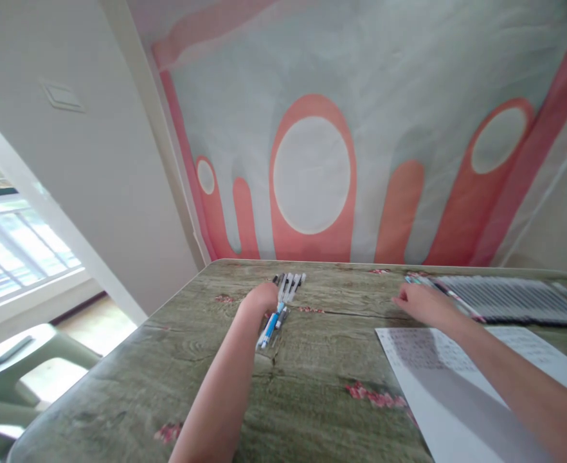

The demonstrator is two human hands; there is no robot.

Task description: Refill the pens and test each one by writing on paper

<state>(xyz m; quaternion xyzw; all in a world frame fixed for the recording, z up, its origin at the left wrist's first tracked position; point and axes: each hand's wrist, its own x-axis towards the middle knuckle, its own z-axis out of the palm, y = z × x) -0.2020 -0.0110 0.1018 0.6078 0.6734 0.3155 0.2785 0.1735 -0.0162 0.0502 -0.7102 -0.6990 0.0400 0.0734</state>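
My left hand (pixel 263 298) rests at the left side of a group of pens, its fingers mostly hidden behind the back of the hand. Several clear pens (pixel 292 287) lie side by side just beyond it, and a blue pen (pixel 270 329) with a dark-tipped clear one lies nearer, beside the wrist. My right hand (pixel 416 302) is low over the table, fingers curled, by the left end of a long row of pens (pixel 519 299). What its fingers hold, if anything, cannot be made out. A written sheet of paper (pixel 438 386) lies under my right forearm.
The wooden-patterned table (pixel 322 379) with pink flower prints reaches back to a wall with a red and white mural (pixel 312 244). A pale green plastic stool (pixel 27 354) stands left of the table, near a window (pixel 18 238).
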